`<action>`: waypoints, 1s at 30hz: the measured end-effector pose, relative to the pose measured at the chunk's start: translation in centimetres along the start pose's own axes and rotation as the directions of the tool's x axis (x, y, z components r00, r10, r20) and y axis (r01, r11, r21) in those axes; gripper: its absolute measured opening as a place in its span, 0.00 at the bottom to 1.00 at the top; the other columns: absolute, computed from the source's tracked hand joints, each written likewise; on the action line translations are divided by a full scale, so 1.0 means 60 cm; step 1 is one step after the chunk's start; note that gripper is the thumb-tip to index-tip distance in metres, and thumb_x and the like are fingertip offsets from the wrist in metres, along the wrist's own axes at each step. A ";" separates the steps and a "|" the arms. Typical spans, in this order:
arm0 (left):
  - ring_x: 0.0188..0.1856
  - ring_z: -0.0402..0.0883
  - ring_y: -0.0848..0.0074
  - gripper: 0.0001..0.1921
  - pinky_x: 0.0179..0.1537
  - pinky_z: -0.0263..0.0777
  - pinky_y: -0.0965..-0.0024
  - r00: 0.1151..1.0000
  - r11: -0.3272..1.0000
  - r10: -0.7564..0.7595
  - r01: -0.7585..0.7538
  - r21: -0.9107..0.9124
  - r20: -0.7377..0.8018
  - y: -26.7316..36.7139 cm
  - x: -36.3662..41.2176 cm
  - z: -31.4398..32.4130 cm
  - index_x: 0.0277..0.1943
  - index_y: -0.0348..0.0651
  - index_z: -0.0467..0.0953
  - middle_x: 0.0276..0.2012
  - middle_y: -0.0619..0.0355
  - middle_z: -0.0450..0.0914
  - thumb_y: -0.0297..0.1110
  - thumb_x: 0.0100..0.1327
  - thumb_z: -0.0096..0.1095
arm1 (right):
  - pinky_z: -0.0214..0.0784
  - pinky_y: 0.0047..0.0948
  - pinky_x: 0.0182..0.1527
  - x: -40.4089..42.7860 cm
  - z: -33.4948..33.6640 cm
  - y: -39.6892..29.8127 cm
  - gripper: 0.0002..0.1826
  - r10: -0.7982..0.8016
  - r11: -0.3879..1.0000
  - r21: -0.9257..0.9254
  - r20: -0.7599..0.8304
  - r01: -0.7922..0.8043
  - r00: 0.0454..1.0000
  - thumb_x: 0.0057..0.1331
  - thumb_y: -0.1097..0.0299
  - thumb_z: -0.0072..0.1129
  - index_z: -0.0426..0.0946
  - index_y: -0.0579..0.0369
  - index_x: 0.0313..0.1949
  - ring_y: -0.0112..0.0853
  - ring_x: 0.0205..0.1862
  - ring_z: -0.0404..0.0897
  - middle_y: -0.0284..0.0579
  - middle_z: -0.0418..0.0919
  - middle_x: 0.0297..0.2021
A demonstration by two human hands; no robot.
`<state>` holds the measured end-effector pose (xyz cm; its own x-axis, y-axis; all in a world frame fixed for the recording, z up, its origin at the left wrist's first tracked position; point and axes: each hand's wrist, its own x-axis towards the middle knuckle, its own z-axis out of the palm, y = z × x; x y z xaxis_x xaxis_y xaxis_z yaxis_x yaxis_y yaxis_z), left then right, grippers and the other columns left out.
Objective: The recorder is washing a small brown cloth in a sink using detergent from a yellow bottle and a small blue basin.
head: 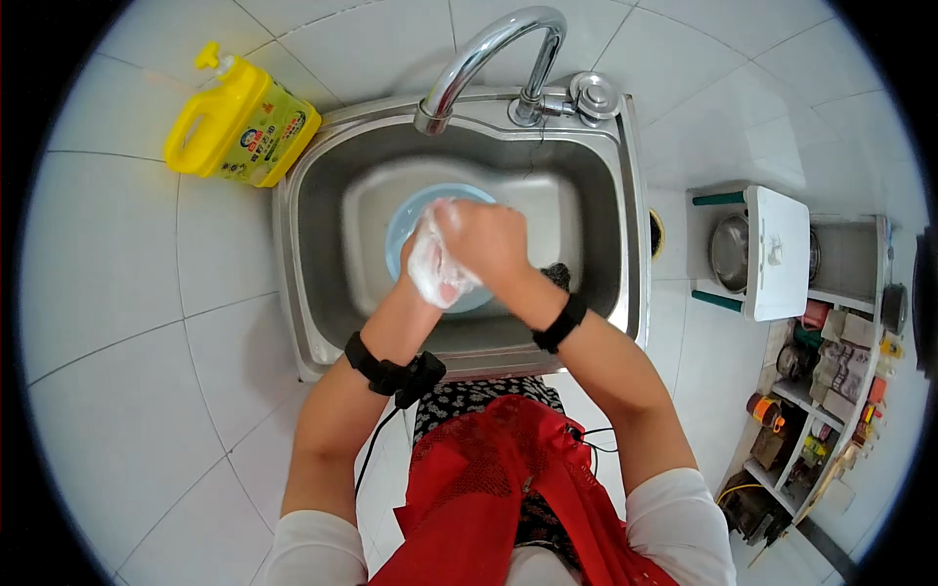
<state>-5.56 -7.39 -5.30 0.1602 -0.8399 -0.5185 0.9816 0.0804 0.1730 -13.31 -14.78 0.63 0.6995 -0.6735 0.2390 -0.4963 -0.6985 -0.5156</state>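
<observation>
My left hand [414, 253] and my right hand [495, 234] are pressed together over the sink. Between them is a white, foam-covered item [436, 267], which looks like soft cloth; suds hide its shape. The fingers of my right hand curl into a fist against it, while foam covers much of my left hand. Below both hands, a light blue plastic basin [394, 238] sits in the stainless steel sink [319, 249]. The hands block most of the basin's inside. A dark mesh scrubber [558, 275] lies in the sink, just right of my right wrist.
A chrome gooseneck faucet [491, 55] arches over the sink's back edge, beside a round metal strainer or lid [596, 95]. At the back left stands a yellow pump jug [242, 121] bearing writing. To the right are a white stool [777, 253], a metal bowl [730, 253] and cluttered shelves [806, 399].
</observation>
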 end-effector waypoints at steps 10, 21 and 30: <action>0.33 0.74 0.68 0.17 0.33 0.70 0.63 0.990 0.992 -0.114 0.108 0.070 0.084 0.014 0.001 0.005 0.41 0.46 0.69 0.32 0.58 0.74 0.50 0.65 0.38 | 0.65 0.37 0.17 -0.018 -0.001 -0.018 0.11 -0.107 0.987 0.112 -0.042 0.111 0.993 0.55 0.62 0.50 0.72 0.50 0.18 0.41 0.16 0.74 0.46 0.72 0.14; 0.31 0.75 0.68 0.14 0.32 0.69 0.68 0.982 0.985 -0.093 0.066 0.161 0.165 0.001 0.010 -0.006 0.39 0.41 0.69 0.32 0.55 0.75 0.43 0.60 0.49 | 0.63 0.37 0.15 -0.008 0.016 0.003 0.10 -0.088 0.995 0.050 -0.027 0.089 0.996 0.55 0.62 0.48 0.71 0.50 0.19 0.41 0.16 0.74 0.45 0.71 0.13; 0.37 0.76 0.69 0.14 0.35 0.72 0.68 0.993 0.991 -0.057 0.044 0.123 0.102 0.002 -0.009 0.019 0.44 0.42 0.68 0.36 0.54 0.75 0.42 0.62 0.47 | 0.63 0.37 0.16 0.011 0.003 0.002 0.14 0.009 1.000 0.015 -0.057 -0.008 0.998 0.56 0.61 0.49 0.69 0.50 0.15 0.43 0.15 0.72 0.47 0.70 0.12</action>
<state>-5.66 -7.54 -4.04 0.0931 -0.8933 -0.4396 0.9676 -0.0230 0.2516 -12.81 -15.28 0.59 0.6644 -0.6924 0.2813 -0.4944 -0.6895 -0.5294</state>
